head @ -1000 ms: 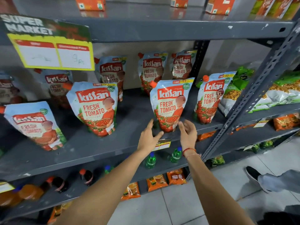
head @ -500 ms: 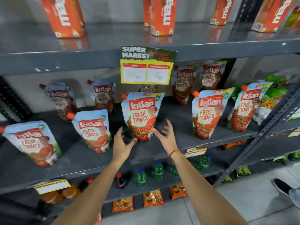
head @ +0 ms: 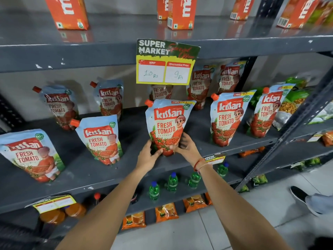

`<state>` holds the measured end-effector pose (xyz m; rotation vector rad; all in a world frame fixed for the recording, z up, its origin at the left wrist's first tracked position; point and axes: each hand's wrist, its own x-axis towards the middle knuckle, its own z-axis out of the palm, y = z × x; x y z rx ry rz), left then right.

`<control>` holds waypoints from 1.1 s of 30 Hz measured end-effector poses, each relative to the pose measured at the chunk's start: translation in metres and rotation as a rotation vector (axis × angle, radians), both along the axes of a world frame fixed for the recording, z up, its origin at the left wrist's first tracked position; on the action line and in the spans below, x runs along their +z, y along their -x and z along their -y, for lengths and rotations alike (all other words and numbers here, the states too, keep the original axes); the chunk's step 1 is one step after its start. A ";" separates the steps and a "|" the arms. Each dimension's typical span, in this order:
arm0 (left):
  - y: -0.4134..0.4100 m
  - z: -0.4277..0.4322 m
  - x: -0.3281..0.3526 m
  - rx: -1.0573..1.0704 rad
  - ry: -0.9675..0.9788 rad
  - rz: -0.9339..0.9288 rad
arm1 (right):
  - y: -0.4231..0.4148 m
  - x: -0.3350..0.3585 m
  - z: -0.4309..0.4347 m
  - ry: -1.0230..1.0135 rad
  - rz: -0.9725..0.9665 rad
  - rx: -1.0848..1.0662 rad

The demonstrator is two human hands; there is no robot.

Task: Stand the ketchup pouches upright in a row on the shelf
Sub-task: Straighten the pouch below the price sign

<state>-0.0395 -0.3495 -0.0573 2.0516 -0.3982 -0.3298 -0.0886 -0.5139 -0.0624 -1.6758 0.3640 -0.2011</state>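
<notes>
Several Kissan ketchup pouches stand on the grey middle shelf (head: 194, 123). The centre front pouch (head: 168, 123) stands upright, and both my hands grip its base: my left hand (head: 148, 156) on its left lower corner, my right hand (head: 187, 147) on its right lower side. In the front row other pouches stand at the far left (head: 29, 156), left of centre (head: 100, 139), right of centre (head: 228, 118) and far right (head: 266, 110). More pouches line the back, among them one at the back left (head: 59, 107), partly in shadow.
A yellow price sign (head: 164, 64) hangs from the upper shelf edge over a back pouch. Orange juice cartons (head: 67, 12) stand above. Green snack bags (head: 292, 103) lie at the right beyond a slanted steel upright (head: 295, 130). Small green bottles (head: 172, 182) fill the shelf below. Someone's shoe (head: 300, 194) is on the floor.
My view shifted left along the shelf. My hands left the previous pouch, reached open to the centre one, and now both close on its base.
</notes>
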 end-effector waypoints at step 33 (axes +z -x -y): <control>0.034 0.037 -0.018 0.053 0.168 0.021 | 0.036 -0.012 0.012 -0.011 0.127 -0.419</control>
